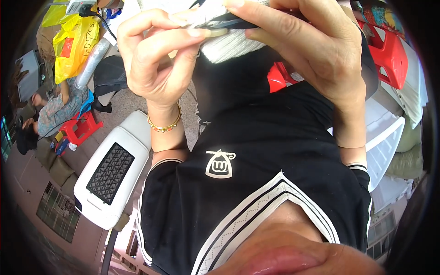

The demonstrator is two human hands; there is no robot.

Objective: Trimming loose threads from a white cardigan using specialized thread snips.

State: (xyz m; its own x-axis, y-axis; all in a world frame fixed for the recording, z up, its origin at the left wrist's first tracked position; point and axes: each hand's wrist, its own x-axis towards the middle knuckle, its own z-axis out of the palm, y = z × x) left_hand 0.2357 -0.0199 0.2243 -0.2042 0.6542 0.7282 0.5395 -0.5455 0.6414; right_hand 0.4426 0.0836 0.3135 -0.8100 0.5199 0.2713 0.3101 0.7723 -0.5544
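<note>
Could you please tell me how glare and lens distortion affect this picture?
In the head view, the white knit fabric held by the left hand and right hand looks bright and partly washed out; also in the head view, the fisheye darkens the corners to black, and the barred window near the rim appears tilted and dim.

I am holding a piece of fabric (229,49) in front of my chest, my left hand (158,57) pinching its left part, my right hand (316,50) its right. To my left, an appliance (87,183) is standing; beyond it, a low stool (85,129) is standing close by a co-worker (62,110). Farther ahead on that side, a wrapped roll (91,65) is resting just right of a plastic bag (68,57). To my right, a plastic crate (384,149) is sitting, another stool (394,62) standing ahead of it.
</note>
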